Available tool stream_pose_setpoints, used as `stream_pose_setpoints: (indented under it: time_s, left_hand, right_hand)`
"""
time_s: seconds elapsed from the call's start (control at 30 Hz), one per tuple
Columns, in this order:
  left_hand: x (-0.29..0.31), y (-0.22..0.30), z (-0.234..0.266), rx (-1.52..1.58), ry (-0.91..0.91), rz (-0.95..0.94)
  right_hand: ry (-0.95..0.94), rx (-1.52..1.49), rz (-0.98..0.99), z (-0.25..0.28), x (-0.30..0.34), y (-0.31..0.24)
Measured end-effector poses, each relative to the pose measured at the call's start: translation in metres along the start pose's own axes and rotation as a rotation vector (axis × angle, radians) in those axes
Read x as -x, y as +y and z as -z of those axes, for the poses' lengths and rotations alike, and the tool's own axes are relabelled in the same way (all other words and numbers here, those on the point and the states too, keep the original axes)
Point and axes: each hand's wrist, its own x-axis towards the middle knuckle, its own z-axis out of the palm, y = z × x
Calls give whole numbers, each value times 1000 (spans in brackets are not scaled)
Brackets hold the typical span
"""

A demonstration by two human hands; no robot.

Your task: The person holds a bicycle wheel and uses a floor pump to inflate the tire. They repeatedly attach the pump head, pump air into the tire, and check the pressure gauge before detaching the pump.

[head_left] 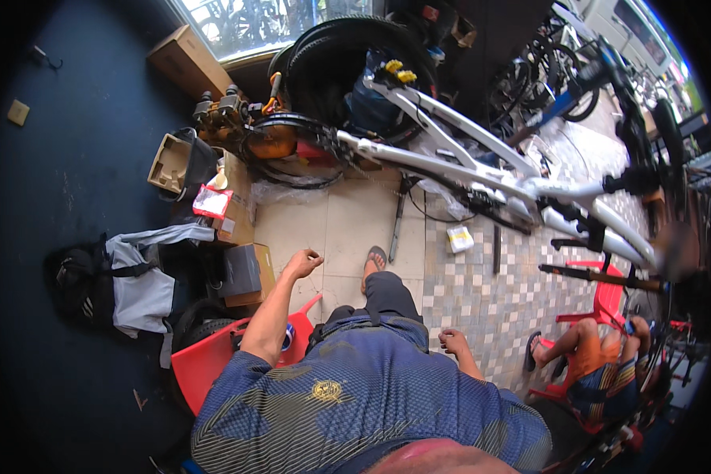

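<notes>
My left hand hangs over the pale floor tiles, its fingers curled together with nothing visible in them. Beside my hip, my right hand is lowered, its fingers loosely bent and slightly apart, and it holds nothing I can see. Neither hand touches anything. Nearest to my left forearm is a red plastic chair. A cardboard box with a grey side sits just left of that hand. Ahead and to the right, a white bicycle frame is raised above the floor, apart from both hands.
Bicycle tyres stand beneath the window. A white packet lies on the checkered tiles. At right, another person sits on a red chair. A black bag and grey cloth lie at left.
</notes>
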Motion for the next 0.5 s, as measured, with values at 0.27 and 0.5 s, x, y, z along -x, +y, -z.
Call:
stream_pose_setpoints:
  time_s: [0.27,0.5]
  left_hand:
    - [-96,50,196,-363,2,1]
    - [-284,109,356,-595,-30,-139]
  right_hand:
    - [-12,-170,92,-8,-64,-171]
    - [209,-391,77,-16,-58,-253]
